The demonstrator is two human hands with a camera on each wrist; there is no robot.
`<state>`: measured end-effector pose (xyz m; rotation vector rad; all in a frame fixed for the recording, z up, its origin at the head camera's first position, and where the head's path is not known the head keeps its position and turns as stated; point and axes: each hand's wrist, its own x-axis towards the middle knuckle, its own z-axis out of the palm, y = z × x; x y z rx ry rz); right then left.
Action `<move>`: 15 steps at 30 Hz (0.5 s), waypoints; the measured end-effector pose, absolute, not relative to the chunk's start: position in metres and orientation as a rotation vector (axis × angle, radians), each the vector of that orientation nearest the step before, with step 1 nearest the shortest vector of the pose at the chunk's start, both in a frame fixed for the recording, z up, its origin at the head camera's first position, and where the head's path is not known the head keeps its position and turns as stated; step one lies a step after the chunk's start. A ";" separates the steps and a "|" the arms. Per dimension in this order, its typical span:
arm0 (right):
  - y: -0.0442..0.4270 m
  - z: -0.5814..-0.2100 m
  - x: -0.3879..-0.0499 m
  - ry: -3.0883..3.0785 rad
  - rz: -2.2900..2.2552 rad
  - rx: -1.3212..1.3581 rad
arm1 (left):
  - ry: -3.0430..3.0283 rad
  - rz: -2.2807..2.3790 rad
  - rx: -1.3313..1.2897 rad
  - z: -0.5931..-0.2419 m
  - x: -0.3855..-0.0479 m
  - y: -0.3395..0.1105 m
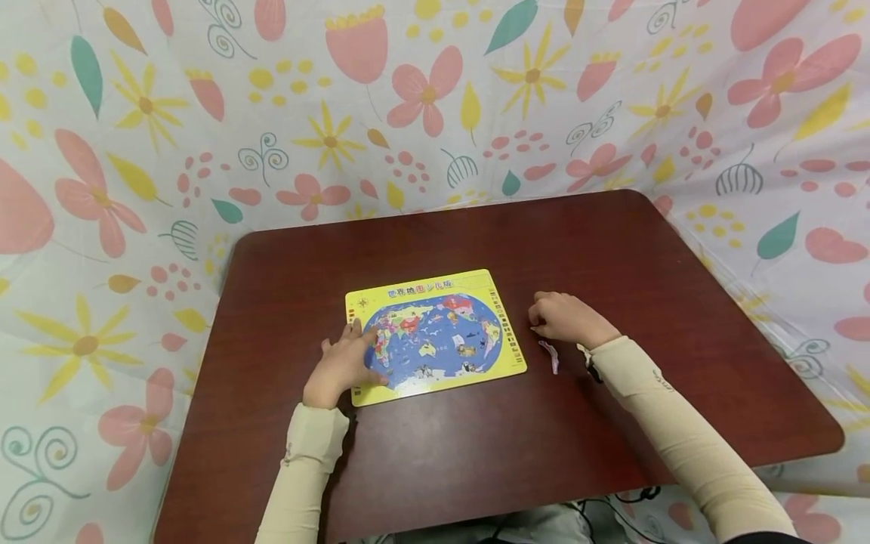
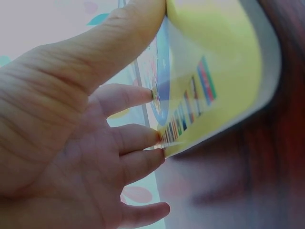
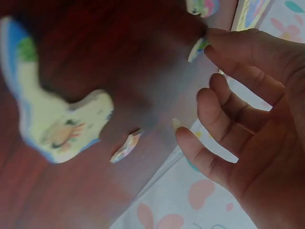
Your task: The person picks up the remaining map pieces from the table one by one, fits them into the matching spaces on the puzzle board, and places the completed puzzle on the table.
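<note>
A yellow-bordered world map puzzle (image 1: pixel 442 355) with a blue ocean lies flat on the table. My left hand (image 1: pixel 343 363) rests on its left side with fingers spread; the left wrist view shows the thumb and fingertips against the board's yellow border (image 2: pixel 228 86). Right of the board, my right hand (image 1: pixel 567 317) pinches a small green and cream puzzle piece (image 3: pixel 196 50) between thumb and index finger, just above the table; the other fingers are loosely bent. Close by lie a slim pinkish piece (image 1: pixel 553 359) and, in the right wrist view, a large cream and blue piece (image 3: pixel 66 129).
Another small piece (image 3: pixel 204 6) lies at the top of the right wrist view. The dark brown table (image 1: pixel 421 446) has rounded corners and meets a flower-patterned cloth (image 1: pixel 421 151) behind and at the sides. Black cables (image 1: pixel 612 502) hang below the front edge.
</note>
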<state>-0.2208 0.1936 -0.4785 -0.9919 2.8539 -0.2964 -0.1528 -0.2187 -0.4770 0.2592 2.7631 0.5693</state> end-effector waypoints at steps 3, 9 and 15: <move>0.196 -0.480 -0.221 2.850 -0.309 -0.989 | 2.763 0.576 0.257 -0.476 -0.153 -0.220; 0.196 -0.484 -0.223 2.853 -0.323 -0.911 | 2.757 0.587 0.247 -0.476 -0.153 -0.221; 0.195 -0.490 -0.223 2.898 -0.247 -0.906 | 2.745 0.606 0.239 -0.475 -0.150 -0.220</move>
